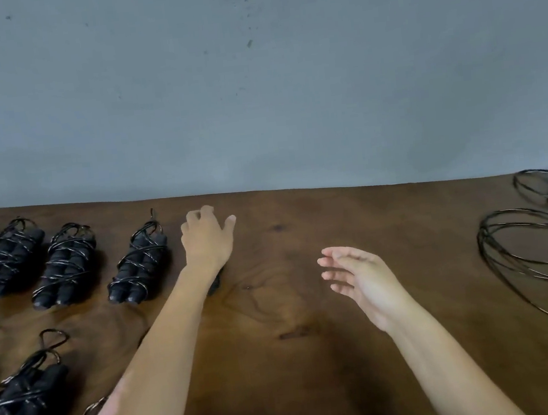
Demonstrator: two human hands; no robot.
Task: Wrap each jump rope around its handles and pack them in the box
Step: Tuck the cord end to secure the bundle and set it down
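Nearest, 8 o'clock: one wrapped jump rope bundle (22, 399), plus a rope loop (94, 410) beside my left arm. Right hand (361, 282) at centre hovers over the wooden table (293, 306), fingers straight, holding nothing. Left hand (206, 238) at 11 o'clock sits over something dark (216, 281); fingers curled, can't tell if it grips. Far row, 10 o'clock: three full wrapped bundles (68, 262), a fourth cut by the edge. Two loose ropes (524, 248) unwrapped at 3 o'clock. No box in view, so I judge packing not started.
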